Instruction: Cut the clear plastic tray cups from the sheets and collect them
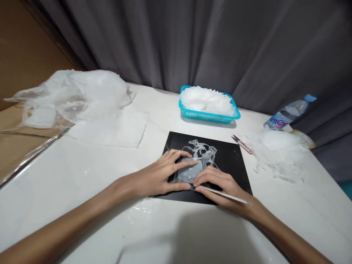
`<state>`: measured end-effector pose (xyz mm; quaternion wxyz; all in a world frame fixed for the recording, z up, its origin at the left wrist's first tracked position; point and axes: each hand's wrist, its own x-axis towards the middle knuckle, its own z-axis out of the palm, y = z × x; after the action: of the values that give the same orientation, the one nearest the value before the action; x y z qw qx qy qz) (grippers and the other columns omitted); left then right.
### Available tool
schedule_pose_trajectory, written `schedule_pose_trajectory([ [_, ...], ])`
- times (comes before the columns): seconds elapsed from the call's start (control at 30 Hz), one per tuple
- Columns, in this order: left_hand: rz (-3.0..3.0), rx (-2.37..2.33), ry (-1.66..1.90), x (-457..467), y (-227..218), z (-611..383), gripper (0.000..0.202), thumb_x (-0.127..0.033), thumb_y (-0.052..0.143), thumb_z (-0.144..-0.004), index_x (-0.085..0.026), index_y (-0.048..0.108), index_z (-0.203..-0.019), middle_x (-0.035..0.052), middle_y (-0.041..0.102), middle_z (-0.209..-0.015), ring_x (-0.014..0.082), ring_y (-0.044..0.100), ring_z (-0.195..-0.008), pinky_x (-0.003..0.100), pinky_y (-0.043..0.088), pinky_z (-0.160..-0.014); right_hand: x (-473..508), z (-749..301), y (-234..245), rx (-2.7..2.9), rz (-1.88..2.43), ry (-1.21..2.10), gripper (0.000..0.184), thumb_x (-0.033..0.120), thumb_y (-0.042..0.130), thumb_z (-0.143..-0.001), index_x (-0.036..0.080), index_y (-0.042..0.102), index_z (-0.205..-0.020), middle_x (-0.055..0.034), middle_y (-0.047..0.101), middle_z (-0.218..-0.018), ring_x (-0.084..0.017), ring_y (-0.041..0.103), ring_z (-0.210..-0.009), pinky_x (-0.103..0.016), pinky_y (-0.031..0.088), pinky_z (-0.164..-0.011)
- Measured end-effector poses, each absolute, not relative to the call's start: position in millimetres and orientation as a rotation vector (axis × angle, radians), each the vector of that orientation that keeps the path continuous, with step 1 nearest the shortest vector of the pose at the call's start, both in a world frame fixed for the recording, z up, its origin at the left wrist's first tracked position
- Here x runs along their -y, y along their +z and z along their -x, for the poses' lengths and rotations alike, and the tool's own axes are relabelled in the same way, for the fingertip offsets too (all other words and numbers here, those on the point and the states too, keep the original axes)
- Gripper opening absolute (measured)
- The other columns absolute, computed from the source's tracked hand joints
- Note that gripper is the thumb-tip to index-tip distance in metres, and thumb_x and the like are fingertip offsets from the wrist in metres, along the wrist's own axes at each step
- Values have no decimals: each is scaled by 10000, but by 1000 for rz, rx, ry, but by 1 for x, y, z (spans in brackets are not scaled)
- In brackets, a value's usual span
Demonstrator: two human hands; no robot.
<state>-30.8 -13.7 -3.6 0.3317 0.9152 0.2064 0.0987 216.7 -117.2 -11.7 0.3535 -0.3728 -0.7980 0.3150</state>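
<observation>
A translucent, rounded-square plastic piece with small holes lies on a black mat. My left hand rests over its left side, fingers stretched out and thumb apart, pressing it near the top and bottom edges. In my right hand, a slim white pen-like tool is pinched; its tip sits at the piece's lower edge, partly hidden by the fingers. Thin curled translucent trimmings lie on the mat just beyond the piece.
A blue basket heaped with whitish translucent pieces stands at the back. Pink-handled snips lie right of the mat, beside a pile of scraps and a water bottle. Plastic bags fill the far left, next to cardboard.
</observation>
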Motion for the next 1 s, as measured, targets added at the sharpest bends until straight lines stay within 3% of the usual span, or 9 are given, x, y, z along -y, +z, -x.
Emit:
schedule_pose_trajectory([
  [0.13,-2443,-544,272,15,-6,30,597,-436,613,-1022,-367,428,-1585,106,482,-1517,331,457,-1379,534,392,-1168,117,-217,-13,2065,968,801,115,152,602,-1033,196,659,-1122,-52,728,-1059,-165,661,-1012,-341,536,-950],
  [0.57,-2474,-543,281,26,0,25,579,-380,563,-1036,-335,403,-1591,124,457,-1544,366,436,-1404,594,406,-1167,118,-217,-14,2164,995,711,113,193,555,-1060,200,644,-1131,-54,730,-1056,-165,666,-1011,-323,559,-914],
  [0.8,-2500,-550,195,27,-1,23,596,-360,523,-1046,-281,354,-1613,155,407,-1583,383,382,-1445,625,377,-1180,116,-213,-24,2294,942,368,119,138,560,-1037,181,631,-1122,-56,743,-1015,-172,691,-955,-294,575,-842],
  [1.0,-2436,-584,154,26,3,23,622,-391,536,-1044,-300,325,-1622,129,382,-1636,378,378,-1474,605,358,-1202,127,-219,-23,2390,1035,141,161,137,526,-1050,173,644,-1153,-72,758,-1051,-175,709,-997,-274,560,-791],
])
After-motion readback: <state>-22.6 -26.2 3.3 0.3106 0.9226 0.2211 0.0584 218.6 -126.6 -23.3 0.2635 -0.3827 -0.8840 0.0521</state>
